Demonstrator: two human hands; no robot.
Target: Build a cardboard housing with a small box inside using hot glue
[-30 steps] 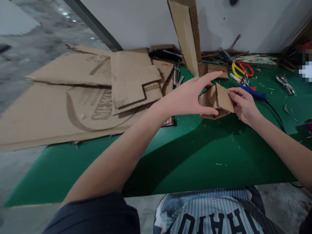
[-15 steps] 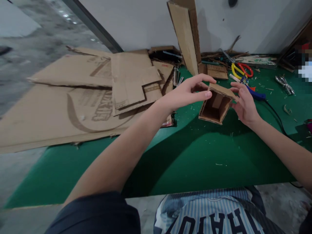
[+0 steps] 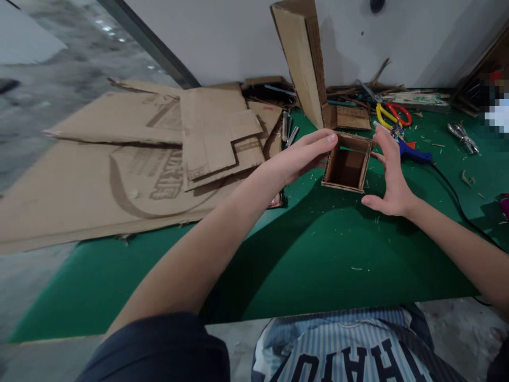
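Observation:
A small open-ended cardboard box (image 3: 342, 187) is over the green table, its opening turned toward me. Through it I see brown inner walls and a narrow green gap at the far end. My left hand (image 3: 308, 151) grips the box along its left side, with the thumb at the upper left corner and the other fingers partly hidden behind. On the right side, my right hand (image 3: 392, 178) is spread, its thumb well apart from the fingers. Its fingertips are by the box's upper right corner; whether they touch it I cannot tell.
Flat cardboard sheets (image 3: 214, 132) are piled on the left. A tall folded cardboard piece (image 3: 298, 58) stands by the wall. Scissors with red and yellow handles (image 3: 387, 114), a blue corded tool (image 3: 415, 154) and a coiled clear cable (image 3: 463, 138) lie along the back right of the green table (image 3: 318, 265).
The box has turned, so its opening faces me more squarely and its top panel no longer shows. My right hand has opened, its thumb moving down and away from the box.

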